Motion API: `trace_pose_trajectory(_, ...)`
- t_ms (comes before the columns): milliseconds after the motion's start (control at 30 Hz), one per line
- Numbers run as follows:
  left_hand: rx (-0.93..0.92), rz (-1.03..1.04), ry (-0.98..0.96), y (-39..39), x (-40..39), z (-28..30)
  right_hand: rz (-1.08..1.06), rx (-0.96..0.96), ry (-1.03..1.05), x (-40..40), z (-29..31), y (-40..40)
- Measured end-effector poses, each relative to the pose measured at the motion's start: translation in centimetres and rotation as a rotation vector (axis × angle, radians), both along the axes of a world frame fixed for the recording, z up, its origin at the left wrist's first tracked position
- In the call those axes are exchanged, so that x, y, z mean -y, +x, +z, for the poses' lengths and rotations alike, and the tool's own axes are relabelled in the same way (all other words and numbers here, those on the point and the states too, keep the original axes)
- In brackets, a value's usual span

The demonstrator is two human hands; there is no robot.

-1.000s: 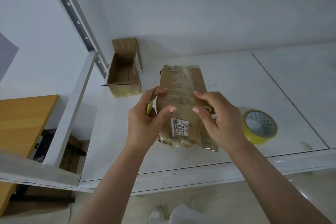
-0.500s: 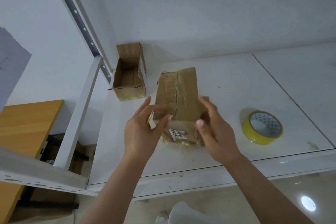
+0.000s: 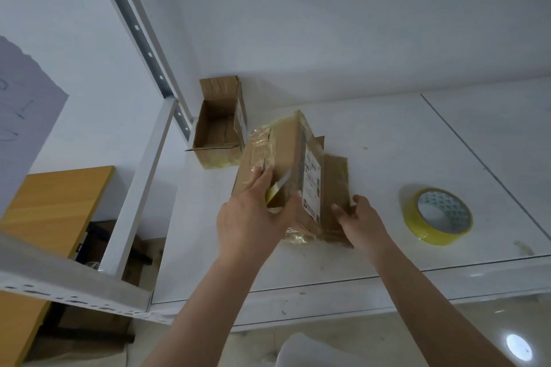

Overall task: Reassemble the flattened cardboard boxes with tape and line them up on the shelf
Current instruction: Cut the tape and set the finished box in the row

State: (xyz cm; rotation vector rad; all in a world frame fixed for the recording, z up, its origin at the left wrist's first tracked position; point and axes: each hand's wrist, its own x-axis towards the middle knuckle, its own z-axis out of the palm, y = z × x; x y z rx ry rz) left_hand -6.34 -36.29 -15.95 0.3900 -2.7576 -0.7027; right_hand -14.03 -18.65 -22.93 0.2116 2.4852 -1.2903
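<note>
Brown taped cardboard box (image 3: 283, 158) stands tilted on the white shelf board (image 3: 387, 143); the left hand (image 3: 253, 217) grips its near end with a yellow-handled blade (image 3: 275, 189), the right hand (image 3: 362, 219) curls on the flap. Yellow tape roll (image 3: 437, 215) lies right, well apart; open-topped small cardboard box (image 3: 219, 128) sits behind, by the wall

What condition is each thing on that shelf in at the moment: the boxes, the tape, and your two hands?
Box in hand: folded up into shape, tilted, old tape on it, flaps loose on the right.
Open box: upright at the back corner, top open, empty as far as shows.
Tape roll: lying flat on the shelf, untouched.
Left hand: gripping the box in hand.
Right hand: holding its flap.
</note>
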Motion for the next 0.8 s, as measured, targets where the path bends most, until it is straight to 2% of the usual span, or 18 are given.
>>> trace_pose_trajectory(67, -0.03, -0.009, 0.094, 0.2, 0.9, 0.2, -0.073, -0.002, -0.148, 0.1, 0.4, -0.3)
trace_pose_trajectory(133, -0.058, -0.026, 0.242, 0.5, 1.7, 0.1, -0.123, -0.091, -0.209, -0.6, 1.9, -0.9)
trace_pose_trajectory(233, -0.094, -0.019, 0.463, 0.6, 2.5, -0.7, -0.135, -0.175, -0.412, -2.4, 6.1, -2.0)
trace_pose_trajectory(300, -0.075, -0.003, 0.519, 0.4, 2.7, -1.6, -0.096, -0.206, -0.537, -3.3, 9.4, -2.6)
trace_pose_trajectory(400, 0.006, 0.024, 0.457, 0.0, 2.6, -3.0, 0.023, -0.309, -0.462, -3.3, 12.9, -3.0)
trace_pose_trajectory(533, 0.255, 0.074, 0.009, -0.1, 4.0, -5.0, 0.104, -0.409, -0.163, -1.9, 14.7, -2.8)
trace_pose_trajectory(633, 0.502, 0.034, -0.211, 1.1, 5.4, -6.6, 0.177, -0.363, -0.16, 0.2, 14.6, -2.3)
trace_pose_trajectory(700, 0.58, -0.002, -0.205, 1.7, 6.0, -7.2, 0.248, -0.275, -0.201, 1.7, 14.2, -1.6)
trace_pose_trajectory(800, 0.404, -0.052, 0.051, 2.1, 6.3, -6.2, 0.357, -0.235, -0.113, 3.4, 13.6, -1.0)
